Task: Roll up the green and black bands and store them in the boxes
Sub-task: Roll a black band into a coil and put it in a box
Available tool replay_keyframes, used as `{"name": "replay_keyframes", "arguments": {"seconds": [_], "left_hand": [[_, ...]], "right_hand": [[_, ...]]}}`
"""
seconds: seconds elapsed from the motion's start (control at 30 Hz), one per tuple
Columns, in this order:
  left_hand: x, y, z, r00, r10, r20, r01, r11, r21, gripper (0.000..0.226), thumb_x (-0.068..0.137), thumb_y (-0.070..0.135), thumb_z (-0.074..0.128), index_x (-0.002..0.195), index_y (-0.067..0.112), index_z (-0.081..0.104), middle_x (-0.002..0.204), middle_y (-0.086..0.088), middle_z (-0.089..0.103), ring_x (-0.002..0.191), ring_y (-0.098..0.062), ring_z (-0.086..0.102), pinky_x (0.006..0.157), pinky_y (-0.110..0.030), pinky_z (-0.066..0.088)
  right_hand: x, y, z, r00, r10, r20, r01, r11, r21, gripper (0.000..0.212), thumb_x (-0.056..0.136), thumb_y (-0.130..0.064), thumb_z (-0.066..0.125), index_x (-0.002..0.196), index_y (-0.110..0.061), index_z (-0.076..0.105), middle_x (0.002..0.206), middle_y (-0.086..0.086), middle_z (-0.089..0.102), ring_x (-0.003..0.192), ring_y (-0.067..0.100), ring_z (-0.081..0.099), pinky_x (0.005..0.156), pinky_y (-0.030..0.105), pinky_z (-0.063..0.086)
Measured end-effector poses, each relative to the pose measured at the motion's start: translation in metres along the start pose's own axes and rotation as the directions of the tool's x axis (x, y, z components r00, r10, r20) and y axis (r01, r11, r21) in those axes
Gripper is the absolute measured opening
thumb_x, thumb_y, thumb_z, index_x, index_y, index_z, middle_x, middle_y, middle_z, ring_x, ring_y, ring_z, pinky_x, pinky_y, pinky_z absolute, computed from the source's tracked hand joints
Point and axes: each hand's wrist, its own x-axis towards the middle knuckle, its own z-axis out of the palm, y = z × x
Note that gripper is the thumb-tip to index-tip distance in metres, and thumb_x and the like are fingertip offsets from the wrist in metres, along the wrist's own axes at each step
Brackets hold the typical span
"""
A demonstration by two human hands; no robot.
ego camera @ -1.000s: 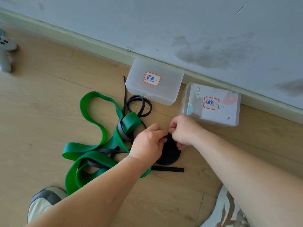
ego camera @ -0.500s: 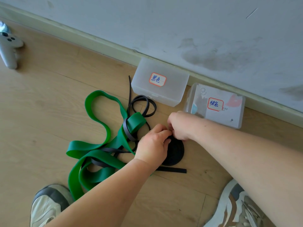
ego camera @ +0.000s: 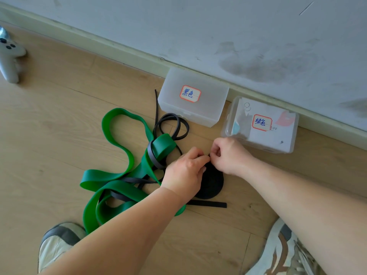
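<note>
The left hand (ego camera: pixel 184 171) and right hand (ego camera: pixel 228 155) both pinch the black band roll (ego camera: pixel 211 182) at its twelve o'clock edge — nothing else held. Its unrolled length (ego camera: pixel 151 153) trails toward ten o'clock, nearer the left; its box (ego camera: pixel 198 116) lies at eleven.

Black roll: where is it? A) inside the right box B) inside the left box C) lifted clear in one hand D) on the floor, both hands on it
D: the roll rests on the floor in front of the boxes, and the left hand and right hand pinch its top edge.
</note>
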Motion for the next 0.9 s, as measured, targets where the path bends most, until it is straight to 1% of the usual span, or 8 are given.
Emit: {"name": "replay_keyframes", "arguments": {"seconds": [0.23,0.33,0.43,0.5,0.6,0.7,0.77,0.9], "left_hand": [[0.016,0.008,-0.017,0.972,-0.038,0.233,0.002,0.988,0.152,0.028,0.103,0.030,0.052,0.130,0.032,0.058,0.121,0.005,0.049,0.097,-0.020,0.056,0.064,-0.032,0.043],[0.019,0.011,-0.022,0.963,-0.016,0.270,-0.054,0.967,0.250,0.026,0.106,0.035,0.047,0.130,0.032,0.055,0.115,0.001,0.047,0.098,-0.023,0.054,0.064,-0.036,0.047],[0.017,0.006,-0.025,0.961,0.020,0.274,-0.092,0.964,0.251,0.027,0.106,0.032,0.046,0.131,0.033,0.057,0.111,0.001,0.047,0.094,-0.023,0.055,0.063,-0.037,0.045],[0.016,0.002,-0.029,0.949,0.040,0.313,-0.113,0.969,0.219,0.033,0.105,0.030,0.048,0.136,0.039,0.057,0.113,0.002,0.049,0.094,-0.022,0.054,0.067,-0.038,0.051],[0.028,0.014,-0.037,0.941,-0.013,0.338,-0.068,0.972,0.227,0.027,0.105,0.038,0.049,0.126,0.039,0.066,0.109,0.001,0.053,0.100,-0.023,0.055,0.069,-0.037,0.048],[0.050,0.041,-0.041,0.915,-0.112,0.389,-0.011,0.954,0.301,0.016,0.102,0.025,0.056,0.109,0.022,0.070,0.111,0.001,0.051,0.107,-0.023,0.048,0.070,-0.036,0.039],[0.061,0.052,-0.043,0.879,-0.243,0.411,0.113,0.942,0.315,0.005,0.098,0.012,0.056,0.096,0.015,0.059,0.101,-0.001,0.049,0.097,-0.023,0.047,0.070,-0.037,0.041],[0.060,0.057,-0.038,0.854,-0.354,0.380,0.248,0.921,0.300,0.010,0.093,0.005,0.057,0.095,0.012,0.064,0.080,0.000,0.049,0.078,-0.026,0.055,0.064,-0.037,0.047]], "right_hand": [[-0.006,-0.001,0.003,0.999,-0.009,-0.038,0.009,1.000,0.006,0.014,0.090,-0.020,0.061,0.079,-0.025,0.055,0.078,-0.003,0.062,0.074,0.020,0.063,0.069,0.038,0.057],[-0.008,0.000,0.008,0.998,-0.012,-0.067,0.011,1.000,-0.014,0.007,0.093,-0.020,0.060,0.087,-0.020,0.056,0.085,-0.002,0.061,0.079,0.022,0.062,0.072,0.036,0.055],[-0.010,0.000,0.013,0.995,-0.014,-0.094,0.014,1.000,-0.002,0.004,0.096,-0.018,0.058,0.093,-0.019,0.056,0.095,0.002,0.061,0.086,0.023,0.061,0.075,0.033,0.052],[-0.011,0.000,0.014,0.995,-0.020,-0.098,0.023,0.999,0.026,0.005,0.096,-0.017,0.058,0.093,-0.020,0.055,0.097,0.003,0.061,0.089,0.023,0.061,0.076,0.033,0.051],[-0.014,-0.002,0.015,0.996,0.011,-0.086,-0.007,0.999,0.042,0.006,0.095,-0.014,0.056,0.093,-0.019,0.054,0.098,0.004,0.058,0.090,0.025,0.060,0.076,0.035,0.050],[-0.014,-0.001,0.020,0.995,0.019,-0.093,-0.017,1.000,0.022,0.016,0.090,-0.007,0.053,0.079,-0.018,0.046,0.086,0.001,0.053,0.082,0.025,0.054,0.061,0.031,0.039],[-0.015,-0.001,0.024,0.993,0.024,-0.118,-0.018,0.998,0.055,0.022,0.087,-0.007,0.051,0.073,-0.020,0.042,0.081,-0.001,0.051,0.077,0.023,0.052,0.055,0.028,0.031],[-0.014,-0.002,0.024,0.992,0.055,-0.111,-0.045,0.995,0.084,0.017,0.090,-0.013,0.051,0.076,-0.021,0.045,0.086,0.001,0.055,0.078,0.022,0.052,0.056,0.032,0.031]]}}
